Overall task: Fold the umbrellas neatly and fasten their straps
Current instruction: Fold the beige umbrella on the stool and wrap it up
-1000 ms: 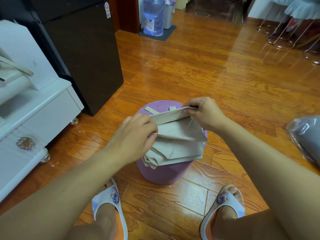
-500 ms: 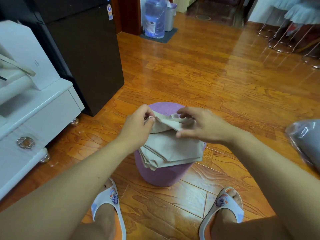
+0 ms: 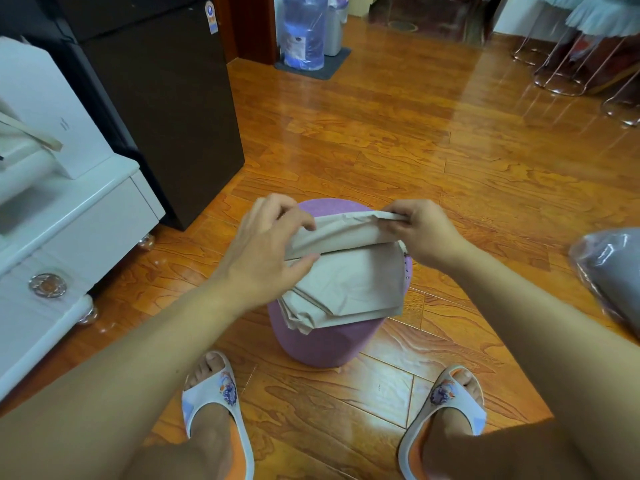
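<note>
Both hands have drawn apart, left hand (image 3: 263,258) and right hand (image 3: 420,232) pinching opposite ends of the beige umbrella (image 3: 346,271) fold stretched crosswise atop the purple stool (image 3: 322,341).

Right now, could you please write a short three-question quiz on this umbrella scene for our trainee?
1. True or false: the beige umbrella lies on the wooden floor.
2. Which hand pinches the right end of the rolled fabric edge? A) left hand B) right hand
3. Fill in: the umbrella rests on a ____ stool.

Key: 1 false, it lies on the stool; 2 B, while the left hand holds the other end between thumb and fingers; 3 purple.
</note>
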`<state>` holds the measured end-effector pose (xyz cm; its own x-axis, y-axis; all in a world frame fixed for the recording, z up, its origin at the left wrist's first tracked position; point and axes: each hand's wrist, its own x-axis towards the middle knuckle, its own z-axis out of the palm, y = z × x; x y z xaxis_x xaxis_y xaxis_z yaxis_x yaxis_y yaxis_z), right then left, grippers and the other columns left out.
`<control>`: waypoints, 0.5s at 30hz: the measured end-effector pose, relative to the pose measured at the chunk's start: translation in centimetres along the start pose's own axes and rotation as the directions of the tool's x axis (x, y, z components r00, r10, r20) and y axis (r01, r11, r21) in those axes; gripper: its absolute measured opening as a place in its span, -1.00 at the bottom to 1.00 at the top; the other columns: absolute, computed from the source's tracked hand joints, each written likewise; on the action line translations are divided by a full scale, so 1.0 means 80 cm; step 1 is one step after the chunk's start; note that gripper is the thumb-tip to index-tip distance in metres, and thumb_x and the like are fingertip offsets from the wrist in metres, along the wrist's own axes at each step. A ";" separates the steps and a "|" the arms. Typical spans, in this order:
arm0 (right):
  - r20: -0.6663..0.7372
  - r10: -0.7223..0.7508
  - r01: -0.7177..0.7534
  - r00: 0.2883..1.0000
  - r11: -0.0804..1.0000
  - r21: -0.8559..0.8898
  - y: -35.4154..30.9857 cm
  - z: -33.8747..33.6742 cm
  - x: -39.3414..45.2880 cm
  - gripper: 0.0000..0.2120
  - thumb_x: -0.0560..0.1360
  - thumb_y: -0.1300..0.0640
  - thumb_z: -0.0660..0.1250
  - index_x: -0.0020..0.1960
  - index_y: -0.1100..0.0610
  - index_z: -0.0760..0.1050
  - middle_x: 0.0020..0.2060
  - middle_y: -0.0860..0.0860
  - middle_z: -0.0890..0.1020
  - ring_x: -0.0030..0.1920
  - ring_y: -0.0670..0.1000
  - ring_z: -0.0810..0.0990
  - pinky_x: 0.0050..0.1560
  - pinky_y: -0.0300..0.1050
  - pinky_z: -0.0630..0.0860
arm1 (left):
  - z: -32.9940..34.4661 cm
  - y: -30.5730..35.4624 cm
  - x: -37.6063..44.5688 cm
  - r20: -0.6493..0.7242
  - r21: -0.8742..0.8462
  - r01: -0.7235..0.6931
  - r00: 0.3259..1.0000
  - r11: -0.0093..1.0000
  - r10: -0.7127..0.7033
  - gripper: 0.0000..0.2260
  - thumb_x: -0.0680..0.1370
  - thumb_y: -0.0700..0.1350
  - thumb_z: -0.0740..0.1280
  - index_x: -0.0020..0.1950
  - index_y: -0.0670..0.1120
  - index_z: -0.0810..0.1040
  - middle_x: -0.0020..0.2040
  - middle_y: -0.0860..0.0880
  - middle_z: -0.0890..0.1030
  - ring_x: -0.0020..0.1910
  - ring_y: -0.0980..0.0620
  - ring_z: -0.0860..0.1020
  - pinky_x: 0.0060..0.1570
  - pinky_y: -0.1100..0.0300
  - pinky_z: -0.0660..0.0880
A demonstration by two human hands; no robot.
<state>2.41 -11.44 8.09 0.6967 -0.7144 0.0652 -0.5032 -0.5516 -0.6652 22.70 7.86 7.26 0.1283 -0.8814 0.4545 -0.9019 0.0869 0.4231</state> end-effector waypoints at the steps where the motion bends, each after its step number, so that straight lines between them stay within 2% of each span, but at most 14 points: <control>1: -0.006 0.011 -0.011 1.000 1.000 0.023 0.001 0.002 0.002 -0.82 0.58 0.21 0.35 -0.12 -0.03 0.61 -0.33 -0.07 0.56 -0.28 -0.08 0.45 -0.28 -0.16 0.37 | -0.003 0.005 -0.001 0.085 -0.023 -0.072 0.994 0.997 0.074 -0.69 0.45 -0.05 0.54 0.13 -0.03 0.55 0.10 0.02 0.49 0.13 0.00 0.46 0.11 0.10 0.43; 3: -0.005 0.018 -0.018 1.000 0.999 0.031 0.000 0.006 0.007 -0.82 0.59 0.19 0.35 -0.13 -0.04 0.60 -0.32 -0.06 0.55 -0.25 -0.03 0.44 -0.27 -0.12 0.36 | 0.005 0.009 -0.008 0.284 -0.025 -0.196 0.939 0.980 0.195 -0.70 0.47 -0.08 0.51 0.16 0.02 0.55 0.10 0.07 0.51 0.13 0.03 0.49 0.09 0.07 0.47; 5: -0.003 0.008 -0.008 1.000 1.000 0.016 -0.003 0.009 0.008 -0.80 0.59 0.18 0.35 -0.16 -0.07 0.58 -0.34 -0.12 0.53 -0.26 -0.04 0.43 -0.29 -0.11 0.33 | 0.019 0.005 -0.015 0.384 0.082 -0.277 0.895 0.957 0.226 -0.64 0.46 -0.11 0.48 0.22 0.05 0.53 0.15 0.09 0.51 0.15 0.01 0.50 0.09 0.05 0.46; 9: -0.003 0.007 -0.007 1.000 1.000 0.016 -0.007 0.010 0.009 -0.72 0.59 0.16 0.36 -0.24 -0.13 0.53 -0.34 -0.14 0.53 -0.24 -0.04 0.43 -0.23 -0.06 0.34 | 0.021 -0.008 -0.017 0.405 0.136 -0.264 0.894 0.955 0.190 -0.63 0.43 -0.04 0.44 0.22 0.06 0.54 0.16 0.10 0.51 0.12 0.00 0.50 0.07 0.08 0.43; 11: -0.005 0.008 -0.008 1.000 1.000 0.005 -0.006 0.012 0.009 -0.76 0.59 0.16 0.35 -0.21 -0.09 0.56 -0.32 -0.10 0.55 -0.20 0.01 0.46 -0.21 -0.03 0.37 | 0.020 -0.010 -0.019 0.427 0.137 -0.281 0.882 0.950 0.200 -0.61 0.41 -0.04 0.45 0.22 0.06 0.53 0.16 0.09 0.50 0.13 0.00 0.48 0.08 0.06 0.43; 15: -0.011 0.003 -0.003 1.000 0.999 -0.034 -0.004 0.012 0.009 -0.85 0.58 0.16 0.35 -0.13 -0.01 0.61 -0.26 -0.03 0.61 -0.14 0.09 0.52 -0.18 0.03 0.42 | 0.016 -0.004 -0.016 0.308 0.227 -0.313 0.921 0.922 0.237 -0.92 0.50 -0.10 0.37 -0.02 0.00 0.59 -0.04 0.03 0.51 -0.02 -0.05 0.50 -0.11 0.01 0.45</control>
<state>3.60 -11.37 7.62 0.6895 -0.7207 0.0718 -0.5223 -0.5635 -0.6400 22.29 8.34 5.51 -0.2229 -0.9345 0.2774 -0.9654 0.2511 0.0702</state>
